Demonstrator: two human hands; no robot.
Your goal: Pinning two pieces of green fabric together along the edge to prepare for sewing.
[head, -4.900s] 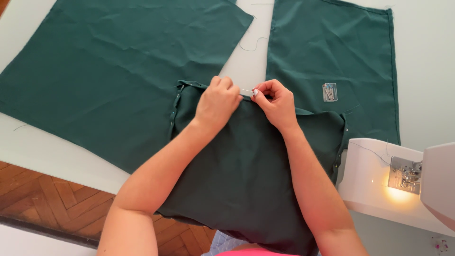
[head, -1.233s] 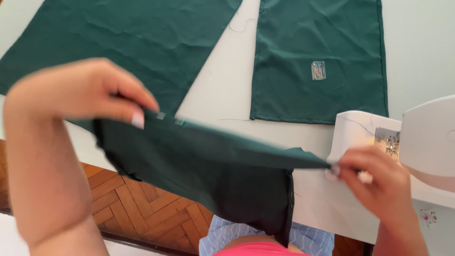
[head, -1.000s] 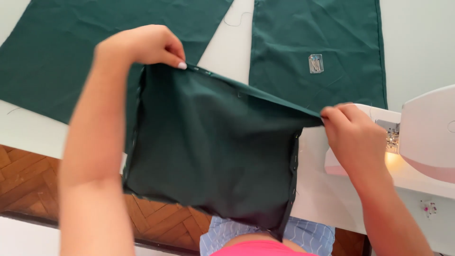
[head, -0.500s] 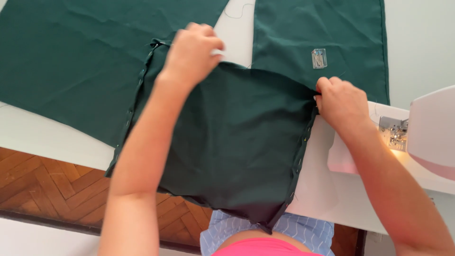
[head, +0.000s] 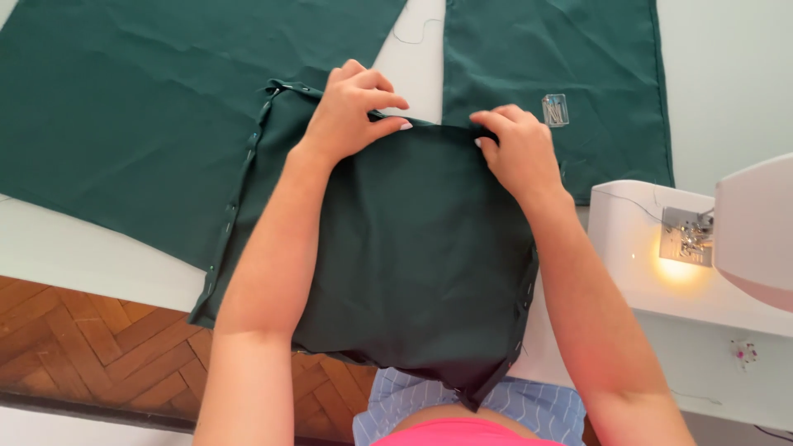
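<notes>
The left hand (head: 351,107) lies palm-down on the far edge of a dark green fabric piece (head: 388,256), its fingers curled and pinching that edge near the upper left corner. To its left a large green cloth (head: 140,107) is spread flat on the table (head: 74,248), and the fabric piece overlaps its lower right part. Pins (head: 234,206) run down the left side of the fabric piece, and more show along its right side.

The fabric piece itself lies flat in the middle of the table, its near edge hanging over the table's front toward the person's lap. It looks light, thin and limp, a woven cloth that will sag and fold wherever it is not held; the pinned edges are the firmer places to hold, though the pin points call for care.

The right hand (head: 516,153) grips the same far edge near the upper right corner, fingers bent over and pressed onto the cloth. Beyond it lies a narrower green panel (head: 562,58) with a small clear box (head: 555,109) on it. At the far right stands a white sewing machine (head: 702,256), its lamp lit.
</notes>
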